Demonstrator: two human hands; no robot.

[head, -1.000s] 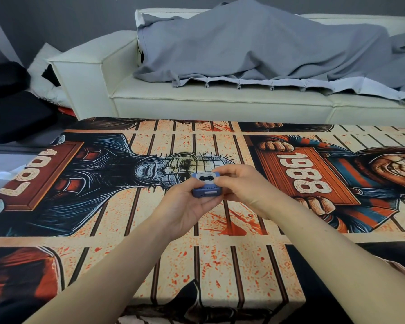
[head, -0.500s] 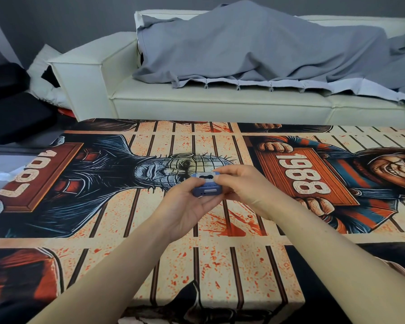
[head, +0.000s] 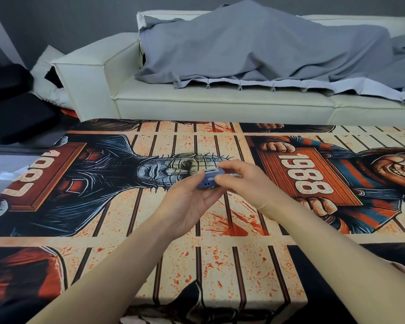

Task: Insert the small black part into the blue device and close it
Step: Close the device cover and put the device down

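A small blue device [head: 208, 180] is held a little above the table, between both hands. My left hand [head: 189, 202] cups it from below and from the left. My right hand [head: 240, 181] grips its right end, thumb and fingers pinched on it. The device is tilted, its side with small holes facing me and a white edge showing on top. The small black part is hidden; I cannot tell whether it is inside.
The table [head: 220, 265] wears a printed cloth with horror figures and the numbers 1987 and 1988. Behind it stands a cream sofa [head: 197, 104] under a grey blanket [head: 255, 47]. Dark cushions [head: 12, 111] lie at the left.
The device has tilted: its top face with the dark slot pointed at me before, and its side shows now. My right hand has closed further over its right end.
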